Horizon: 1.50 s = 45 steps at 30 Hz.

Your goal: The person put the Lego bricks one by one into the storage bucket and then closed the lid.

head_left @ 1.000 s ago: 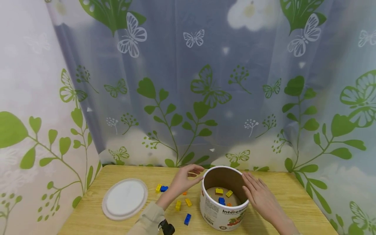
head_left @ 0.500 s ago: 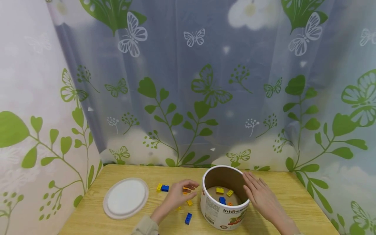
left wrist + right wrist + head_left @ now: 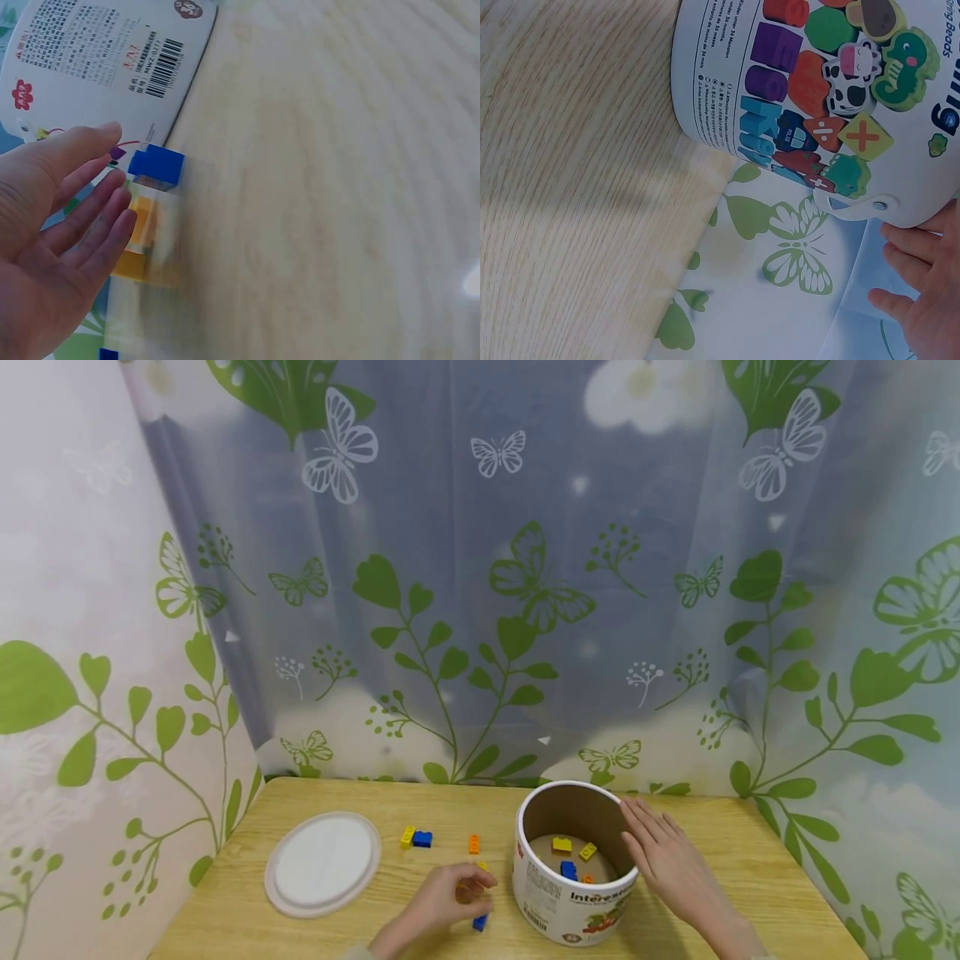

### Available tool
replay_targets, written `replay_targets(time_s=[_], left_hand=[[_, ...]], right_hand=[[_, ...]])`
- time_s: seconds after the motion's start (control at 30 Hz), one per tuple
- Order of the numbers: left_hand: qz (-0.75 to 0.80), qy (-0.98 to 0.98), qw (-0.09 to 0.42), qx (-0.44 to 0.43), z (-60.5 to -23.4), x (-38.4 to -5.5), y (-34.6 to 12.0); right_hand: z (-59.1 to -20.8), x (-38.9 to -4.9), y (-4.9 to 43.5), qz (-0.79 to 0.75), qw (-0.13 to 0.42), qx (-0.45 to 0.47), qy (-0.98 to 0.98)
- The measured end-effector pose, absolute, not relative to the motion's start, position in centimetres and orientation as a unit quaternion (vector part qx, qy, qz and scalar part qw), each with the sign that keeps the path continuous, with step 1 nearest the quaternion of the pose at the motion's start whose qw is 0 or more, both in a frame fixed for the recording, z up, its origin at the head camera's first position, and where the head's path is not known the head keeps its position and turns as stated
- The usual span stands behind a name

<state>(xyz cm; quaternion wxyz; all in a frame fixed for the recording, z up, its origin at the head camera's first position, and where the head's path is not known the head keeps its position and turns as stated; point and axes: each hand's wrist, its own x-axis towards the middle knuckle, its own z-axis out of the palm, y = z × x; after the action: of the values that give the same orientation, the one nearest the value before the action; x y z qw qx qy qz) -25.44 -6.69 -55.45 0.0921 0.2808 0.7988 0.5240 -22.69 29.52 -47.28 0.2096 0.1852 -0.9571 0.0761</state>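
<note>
One blue brick (image 3: 480, 923), partly hidden, lies just below the thumb of the left hand (image 3: 444, 897), which is loosely curved and grasps nothing, thumb and fingers parted (whether it touches the brick, I cannot tell). The right hand (image 3: 675, 868) rests nearly straight fingers against the rim of the bucket (image 3: 551, 895), which stands upright, mouth up. Farther off, an orange brick (image 3: 474, 844) lies with its long axis running near to far.
</note>
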Motion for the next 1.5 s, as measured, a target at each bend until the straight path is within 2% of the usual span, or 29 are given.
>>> replay_targets(time_s=[0.2,0.4,0.67,1.0,1.5], left_hand=[[0.522,0.801,0.118,0.268,-55.5,-24.8,-7.0],[0.497,0.812,0.123,0.281,-55.3,-24.7,-7.2],[0.411,0.841,0.093,0.338,-55.0,-24.9,-7.4],[0.435,0.842,0.07,0.312,-54.3,-25.2,-7.1],[0.483,0.821,0.043,0.302,-50.9,-26.4,-7.4]], right_hand=[[-47.4,-22.7,29.6,0.078,0.205,0.182,-0.959],[-47.3,-22.6,29.5,0.075,0.213,0.187,-0.956],[-47.1,-22.6,29.5,0.075,0.202,0.182,-0.959],[-47.4,-22.7,29.5,0.077,0.201,0.179,-0.96],[-47.4,-22.7,29.4,0.074,0.225,0.182,-0.954]])
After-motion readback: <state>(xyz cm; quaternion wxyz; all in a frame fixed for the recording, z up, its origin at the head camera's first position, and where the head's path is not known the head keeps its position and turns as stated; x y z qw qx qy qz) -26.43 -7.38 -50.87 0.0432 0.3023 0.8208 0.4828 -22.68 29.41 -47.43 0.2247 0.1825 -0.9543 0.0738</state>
